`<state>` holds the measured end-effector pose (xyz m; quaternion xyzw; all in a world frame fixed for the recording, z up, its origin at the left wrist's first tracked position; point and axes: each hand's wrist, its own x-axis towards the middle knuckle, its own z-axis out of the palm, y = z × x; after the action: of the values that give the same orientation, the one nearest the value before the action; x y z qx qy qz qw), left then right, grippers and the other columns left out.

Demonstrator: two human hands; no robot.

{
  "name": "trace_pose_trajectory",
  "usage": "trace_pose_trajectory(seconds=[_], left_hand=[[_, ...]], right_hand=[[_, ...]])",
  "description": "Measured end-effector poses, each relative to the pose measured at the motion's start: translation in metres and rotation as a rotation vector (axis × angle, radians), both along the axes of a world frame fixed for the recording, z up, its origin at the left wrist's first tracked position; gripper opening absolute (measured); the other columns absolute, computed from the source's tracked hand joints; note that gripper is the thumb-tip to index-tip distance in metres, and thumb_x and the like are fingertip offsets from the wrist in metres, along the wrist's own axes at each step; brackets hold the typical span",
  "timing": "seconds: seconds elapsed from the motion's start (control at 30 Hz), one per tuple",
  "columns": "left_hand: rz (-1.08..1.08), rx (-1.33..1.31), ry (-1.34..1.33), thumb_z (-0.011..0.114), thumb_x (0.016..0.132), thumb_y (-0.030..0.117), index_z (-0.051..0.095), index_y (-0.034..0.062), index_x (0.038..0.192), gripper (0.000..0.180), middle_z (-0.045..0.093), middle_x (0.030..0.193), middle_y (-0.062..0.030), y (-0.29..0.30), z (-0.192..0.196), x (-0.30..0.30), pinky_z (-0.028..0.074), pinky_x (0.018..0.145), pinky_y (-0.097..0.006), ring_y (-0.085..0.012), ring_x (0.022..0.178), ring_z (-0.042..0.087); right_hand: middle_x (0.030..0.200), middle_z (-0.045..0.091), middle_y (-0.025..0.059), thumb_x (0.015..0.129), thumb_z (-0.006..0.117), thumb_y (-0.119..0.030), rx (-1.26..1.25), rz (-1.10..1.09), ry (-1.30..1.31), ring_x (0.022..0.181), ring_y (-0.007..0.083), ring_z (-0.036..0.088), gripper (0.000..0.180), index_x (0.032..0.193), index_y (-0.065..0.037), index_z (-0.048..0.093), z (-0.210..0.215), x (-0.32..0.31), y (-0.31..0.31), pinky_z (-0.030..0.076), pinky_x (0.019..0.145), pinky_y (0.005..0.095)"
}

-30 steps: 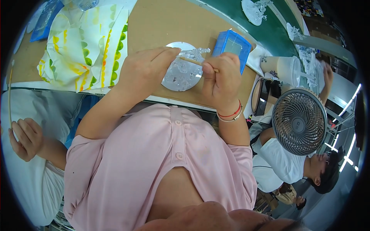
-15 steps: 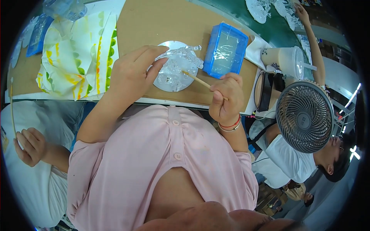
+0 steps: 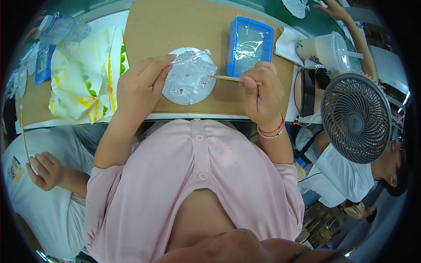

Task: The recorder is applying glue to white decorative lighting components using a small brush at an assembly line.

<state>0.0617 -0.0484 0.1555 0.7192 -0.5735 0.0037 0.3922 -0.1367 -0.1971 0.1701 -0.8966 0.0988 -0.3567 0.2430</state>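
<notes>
A round white plate point(image 3: 198, 97) lies on the brown board, heaped with clear, knobbly plastic pieces point(image 3: 193, 72). At the plate's left rim, the thumb and fingers of my left hand point(image 3: 142, 85) pinch the edge of a clear plastic piece; the fingertips partly hide the contact. My right hand point(image 3: 264, 94) is closed round a thin wooden stick point(image 3: 228, 78). Its tip points left and reaches the pieces at the plate's right edge; whether it touches one is hard to make out. Behind my right hand stands a blue box point(image 3: 250, 46) with a clear, shiny interior.
A patterned cloth point(image 3: 83, 83) lies left, near a clear bottle point(image 3: 63, 28). To the right are a lidded drink cup point(image 3: 322, 51), a dark glasses-like item point(image 3: 307, 90) and a round fan point(image 3: 356, 118). A co-worker's hand point(image 3: 46, 171) holds a stick at left; another co-worker sits right.
The clear piece by my left fingers has lowered onto the plate's heap. My right hand has shifted right, with the stick now nearly level. The whole view has shifted a little.
</notes>
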Motion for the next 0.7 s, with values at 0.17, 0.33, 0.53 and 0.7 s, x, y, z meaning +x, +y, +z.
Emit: trace_pose_trajectory(seconds=[0.17, 0.33, 0.53, 0.7], left_hand=[[0.008, 0.001, -0.015, 0.065, 0.076, 0.004, 0.065, 0.0060, 0.092, 0.016, 0.066, 0.082, -0.0071, -0.001, -0.003, -0.002, 0.049, 0.059, -0.028, -0.0212, 0.069, 0.062], [0.018, -0.038, -0.012, 0.066, 0.075, 0.002, 0.065, 0.0049, 0.091, 0.017, 0.066, 0.082, -0.0076, -0.001, -0.007, -0.001, 0.049, 0.059, -0.028, -0.0209, 0.069, 0.063], [0.024, -0.047, -0.001, 0.067, 0.074, 0.001, 0.065, 0.0050, 0.090, 0.017, 0.066, 0.082, -0.0071, 0.000, -0.006, -0.003, 0.049, 0.058, -0.027, -0.0204, 0.068, 0.063], [0.036, -0.062, 0.006, 0.068, 0.073, 0.001, 0.066, 0.0051, 0.090, 0.017, 0.066, 0.082, -0.0075, 0.000, -0.009, -0.004, 0.049, 0.058, -0.027, -0.0201, 0.068, 0.063]], right_hand=[[0.069, 0.054, 0.0055, 0.083, 0.057, -0.005, -0.039, -0.019, -0.046, 0.058, 0.0237, 0.050, 0.005, 0.079, -0.004, 0.053, -0.004, -0.005, 0.001, 0.042, 0.066, 0.0356], [0.067, 0.055, 0.0053, 0.083, 0.054, -0.005, -0.039, 0.034, -0.048, 0.058, 0.0229, 0.050, 0.005, 0.079, -0.005, 0.051, -0.006, -0.021, 0.014, 0.043, 0.066, 0.0364], [0.067, 0.056, 0.0062, 0.088, 0.050, -0.008, -0.053, -0.028, -0.059, 0.056, 0.0212, 0.052, 0.009, 0.080, -0.004, 0.052, -0.007, -0.025, 0.018, 0.045, 0.069, 0.0380], [0.064, 0.055, 0.0054, 0.087, 0.052, -0.010, -0.033, -0.049, -0.159, 0.055, 0.0220, 0.050, 0.013, 0.074, -0.005, 0.051, 0.004, -0.042, 0.024, 0.044, 0.066, 0.0379]])
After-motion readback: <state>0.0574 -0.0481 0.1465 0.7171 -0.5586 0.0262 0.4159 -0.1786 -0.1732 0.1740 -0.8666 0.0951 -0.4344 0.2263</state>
